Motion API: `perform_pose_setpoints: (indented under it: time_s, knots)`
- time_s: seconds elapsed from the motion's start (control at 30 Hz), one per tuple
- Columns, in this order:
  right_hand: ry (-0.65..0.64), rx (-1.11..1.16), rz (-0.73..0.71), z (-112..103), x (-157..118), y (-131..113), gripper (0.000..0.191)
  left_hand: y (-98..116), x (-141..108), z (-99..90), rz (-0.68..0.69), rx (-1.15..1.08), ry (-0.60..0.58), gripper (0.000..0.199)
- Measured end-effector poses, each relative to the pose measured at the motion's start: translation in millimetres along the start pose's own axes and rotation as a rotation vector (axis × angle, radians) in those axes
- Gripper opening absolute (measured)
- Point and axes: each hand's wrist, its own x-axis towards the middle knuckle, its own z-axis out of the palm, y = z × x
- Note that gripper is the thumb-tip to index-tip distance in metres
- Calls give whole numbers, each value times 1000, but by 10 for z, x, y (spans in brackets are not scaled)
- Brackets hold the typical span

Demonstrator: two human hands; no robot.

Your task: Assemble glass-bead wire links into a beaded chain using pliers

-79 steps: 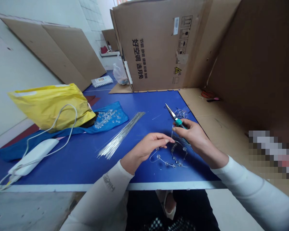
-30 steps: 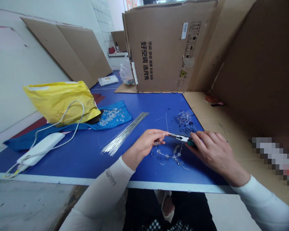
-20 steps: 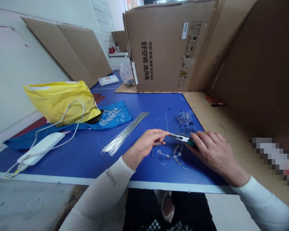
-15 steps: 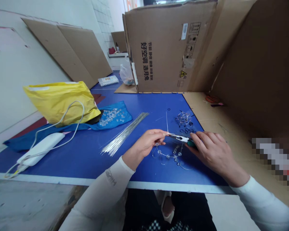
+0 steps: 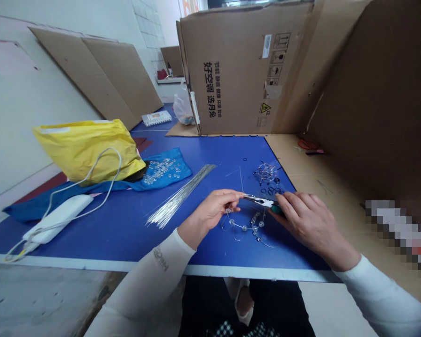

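Note:
My left hand pinches a thin wire between thumb and fingertips. From that pinch, a beaded wire with clear round beads curves down over the blue tabletop. My right hand is wrapped around the dark green handles of a pair of needle-nose pliers. Their tips point left and meet the wire at my left fingertips. One straight wire end sticks up from this spot. Just beyond the pliers lie several small black rings and a tangled beaded wire piece.
A bundle of straight wires lies left of my hands. Loose clear beads rest on a blue cloth beside a yellow bag. A white power strip with a cord is farther left. A large cardboard box walls off the back.
The upright wire end leans slightly more to the left. Both hands keep nearly the same place, with the pliers still at the wire; the whole view has shifted slightly.

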Motion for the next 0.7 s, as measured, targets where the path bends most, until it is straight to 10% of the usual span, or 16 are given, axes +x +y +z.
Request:
perform_pose_setpoints:
  time_s: [0.7]
  knots:
    - [31, 10, 4, 17, -39, 22, 26, -38, 9, -1, -46, -143, -94, 18]
